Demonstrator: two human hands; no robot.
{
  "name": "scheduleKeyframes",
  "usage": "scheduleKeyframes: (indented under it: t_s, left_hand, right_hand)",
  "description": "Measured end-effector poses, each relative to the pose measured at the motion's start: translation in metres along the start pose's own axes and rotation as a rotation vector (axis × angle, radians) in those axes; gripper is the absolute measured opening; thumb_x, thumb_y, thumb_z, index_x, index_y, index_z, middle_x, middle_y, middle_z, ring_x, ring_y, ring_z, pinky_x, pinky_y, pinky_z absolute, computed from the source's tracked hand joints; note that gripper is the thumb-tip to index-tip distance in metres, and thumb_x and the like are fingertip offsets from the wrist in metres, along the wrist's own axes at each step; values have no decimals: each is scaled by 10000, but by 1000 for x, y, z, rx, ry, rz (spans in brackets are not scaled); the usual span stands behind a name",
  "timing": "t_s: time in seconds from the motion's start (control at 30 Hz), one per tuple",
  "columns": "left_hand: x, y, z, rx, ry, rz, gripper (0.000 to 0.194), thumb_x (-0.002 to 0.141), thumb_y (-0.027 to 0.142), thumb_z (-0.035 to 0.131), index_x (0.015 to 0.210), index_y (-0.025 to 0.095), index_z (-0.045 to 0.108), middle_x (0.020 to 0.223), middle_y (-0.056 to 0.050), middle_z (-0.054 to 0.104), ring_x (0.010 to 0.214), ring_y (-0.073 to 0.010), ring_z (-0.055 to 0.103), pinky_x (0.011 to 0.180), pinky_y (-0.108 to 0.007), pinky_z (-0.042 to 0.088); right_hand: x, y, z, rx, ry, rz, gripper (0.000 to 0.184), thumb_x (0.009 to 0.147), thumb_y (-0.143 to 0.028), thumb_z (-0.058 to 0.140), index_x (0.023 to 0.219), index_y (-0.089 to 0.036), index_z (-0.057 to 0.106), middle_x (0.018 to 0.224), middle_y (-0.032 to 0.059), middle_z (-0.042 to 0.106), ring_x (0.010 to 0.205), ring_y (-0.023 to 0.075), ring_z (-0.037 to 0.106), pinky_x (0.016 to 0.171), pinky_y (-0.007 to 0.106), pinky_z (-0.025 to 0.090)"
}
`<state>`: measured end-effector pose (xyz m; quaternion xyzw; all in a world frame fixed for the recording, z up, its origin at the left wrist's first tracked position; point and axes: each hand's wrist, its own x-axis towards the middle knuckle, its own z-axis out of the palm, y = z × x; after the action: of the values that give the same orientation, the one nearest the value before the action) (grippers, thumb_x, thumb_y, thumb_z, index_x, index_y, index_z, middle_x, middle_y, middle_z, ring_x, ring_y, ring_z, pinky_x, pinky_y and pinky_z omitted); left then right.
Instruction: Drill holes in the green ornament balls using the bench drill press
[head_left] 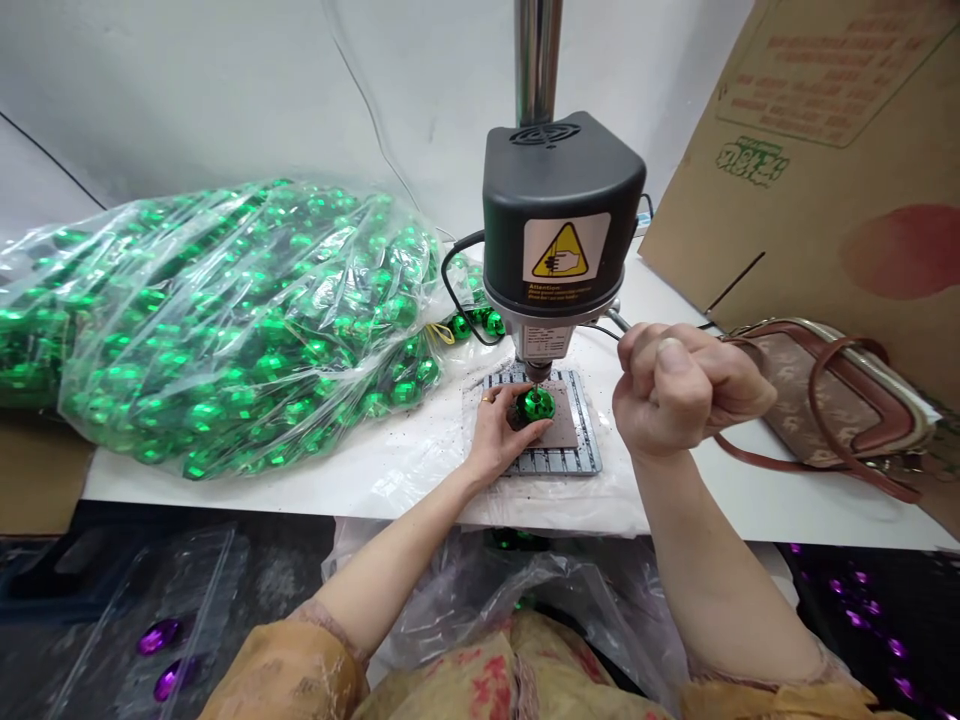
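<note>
Between the left fingers (529, 435), green ball (540, 403), shiny, thumb on the near side, other fingers on the far side, clamped on it. Left hand (495, 432) wears a ring (489, 398). Directly above those fingers, drill chuck (538, 370) pointing down at ball; can't tell if the bit touches. Drill (562, 190) above that, dark housing, yellow warning label (566, 250). Below the fingers, flat board (566, 432) on slotted metal plate (589, 458), dark crumbs scattered around. Right hand (682, 395) raised, right of the drill, fingers curled together in a fist; metal rod (618, 318) runs up to it, grip itself hidden. Just right of the right fingers, brown handbag (799, 400) on white bench (780, 510), cardboard box (825, 110) behind. Well left of the left fingers, big clear bag (262, 330) full of green balls. Lower left, below bench level, two purple balls (159, 636).
</note>
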<state>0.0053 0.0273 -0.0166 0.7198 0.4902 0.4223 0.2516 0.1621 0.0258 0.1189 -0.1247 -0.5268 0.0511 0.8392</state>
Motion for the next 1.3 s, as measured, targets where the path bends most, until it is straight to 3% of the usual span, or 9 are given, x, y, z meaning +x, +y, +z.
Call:
scheduleKeyframes:
  t_s: [0.43,0.63,0.73,0.8,0.9,1.03,1.13,1.2,1.3]
  left_hand:
    - [0,-2,2,3,7,-14,509,758,344,858,1209,247,644,1178,-78,656,1156,-264,611,993,-424,532]
    - [1,10,3,34,82,0,464,739,284,863,1143,233,640,1142,-71,687,1118,-262,627,966,-427,531]
    - [-17,23,-5,118,163,30,404,741,329,845,1070,227,633,1035,-75,692,1039,-280,648,906,-451,546]
    - [-44,30,-16,163,94,99,375,760,411,814,1045,241,638,949,-75,689,925,-285,669,813,-459,565]
    - [-100,29,-36,233,-218,258,356,785,532,763,1043,302,679,827,-62,680,733,-279,675,613,-443,553]
    - [-149,10,-60,275,-419,342,529,723,599,802,1203,407,685,854,-56,707,745,-296,687,553,-426,541]
    - [-124,-7,-71,210,-308,345,383,827,449,748,1200,404,678,832,-38,699,727,-259,658,621,-407,556]
    - [-74,-17,-74,268,-150,283,201,924,308,606,1095,350,704,847,-57,687,778,-260,655,722,-423,564]
    - [23,-33,-69,394,-68,181,272,906,146,504,1082,244,687,1024,-116,685,1024,-297,644,926,-465,538]
  right_hand:
    - [-12,5,-8,9,-40,-77,431,809,-92,563,560,-160,218,477,-74,271,406,19,271,467,251,341]
    - [31,-10,18,-32,106,268,414,816,-132,599,517,-185,317,428,-85,272,381,27,290,421,234,292]
    - [50,-12,26,-56,123,398,412,822,-139,610,519,-196,337,404,-89,323,369,31,309,406,226,273]
    - [54,-12,26,-48,109,411,417,833,-156,617,529,-202,334,403,-91,333,367,32,321,399,224,267]
    - [52,-10,23,-47,85,408,410,844,-196,636,545,-207,355,417,-91,365,382,42,356,414,241,300]
    - [50,-10,22,-40,93,371,400,841,-208,638,541,-211,374,414,-86,382,376,50,344,408,268,281]
    - [49,-10,24,-40,85,361,386,862,-185,602,558,-203,366,433,-86,380,393,37,352,419,252,291]
    - [49,-11,24,-36,78,352,382,867,-173,590,565,-201,358,435,-87,372,393,34,357,413,246,282]
    - [48,-11,23,-38,78,333,383,867,-173,589,569,-199,351,434,-85,374,389,36,368,399,246,267]
